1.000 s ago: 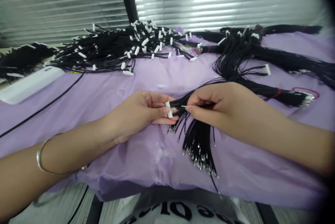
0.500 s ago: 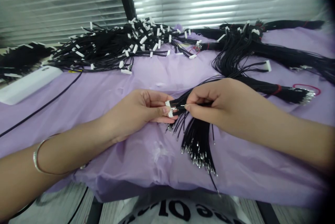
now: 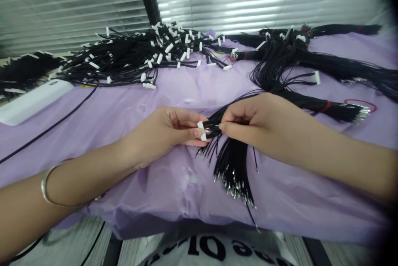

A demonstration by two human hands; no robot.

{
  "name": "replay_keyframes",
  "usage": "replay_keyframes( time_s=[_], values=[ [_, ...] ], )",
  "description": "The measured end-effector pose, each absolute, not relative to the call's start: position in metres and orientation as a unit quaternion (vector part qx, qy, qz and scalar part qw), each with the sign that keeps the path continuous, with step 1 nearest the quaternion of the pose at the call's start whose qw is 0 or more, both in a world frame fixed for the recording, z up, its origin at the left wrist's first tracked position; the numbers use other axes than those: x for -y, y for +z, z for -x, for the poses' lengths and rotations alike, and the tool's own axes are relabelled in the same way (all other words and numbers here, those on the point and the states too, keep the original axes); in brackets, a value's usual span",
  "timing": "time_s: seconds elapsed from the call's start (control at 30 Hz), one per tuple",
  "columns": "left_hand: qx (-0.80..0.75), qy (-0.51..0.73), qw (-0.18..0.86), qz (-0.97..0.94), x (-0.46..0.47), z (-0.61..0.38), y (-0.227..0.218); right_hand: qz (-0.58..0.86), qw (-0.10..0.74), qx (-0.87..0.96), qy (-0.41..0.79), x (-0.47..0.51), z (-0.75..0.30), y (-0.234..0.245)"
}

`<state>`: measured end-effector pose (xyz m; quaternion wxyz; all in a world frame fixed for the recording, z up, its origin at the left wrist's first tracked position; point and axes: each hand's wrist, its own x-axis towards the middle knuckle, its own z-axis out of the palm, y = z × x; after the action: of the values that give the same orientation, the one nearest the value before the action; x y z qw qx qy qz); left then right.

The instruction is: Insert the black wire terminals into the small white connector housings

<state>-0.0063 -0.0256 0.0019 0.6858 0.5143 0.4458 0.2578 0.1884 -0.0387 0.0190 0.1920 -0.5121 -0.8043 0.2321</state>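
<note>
My left hand (image 3: 180, 127) pinches a small white connector housing (image 3: 202, 131) between thumb and fingers, with black wires running from its right side. Just to the right, my right hand (image 3: 248, 119) is closed in a pinch on a thin black wire whose metal terminal points at the connector. How far the terminal sits inside the connector is too small to tell. Below both hands a loose bundle of black wires (image 3: 233, 158) fans out, bare metal terminals at its lower ends. The wires trail back under my right hand.
A large heap of black wires with white connectors (image 3: 133, 50) lies along the back. At right is a wire bundle with a red tie (image 3: 329, 106). A white device (image 3: 37, 100) with a black cable rests at left on the purple cloth (image 3: 124, 104).
Both hands stay almost in place. My right hand's fingertips and the wire's terminal sit slightly closer to the connector. The view has shifted a little.
</note>
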Motion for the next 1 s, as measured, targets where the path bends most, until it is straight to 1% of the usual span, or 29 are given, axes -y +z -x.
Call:
replay_keyframes(
  time_s=[0.2, 0.63, 1.0],
  values=[
    [-0.449, 0.259, 0.690, -0.506, 0.0251, 0.0053, 0.0032, 0.493, 0.191, 0.805, 0.268, 0.0380, -0.1891, 0.0234],
    [-0.432, 0.253, 0.708, -0.498, 0.0253, 0.0055, 0.0036, 0.490, 0.179, 0.802, 0.290, 0.0377, -0.1920, 0.0267],
    [-0.422, 0.248, 0.698, -0.523, 0.0255, 0.0070, 0.0011, 0.493, 0.182, 0.799, 0.291, 0.0357, -0.1935, 0.0255]
  ],
)
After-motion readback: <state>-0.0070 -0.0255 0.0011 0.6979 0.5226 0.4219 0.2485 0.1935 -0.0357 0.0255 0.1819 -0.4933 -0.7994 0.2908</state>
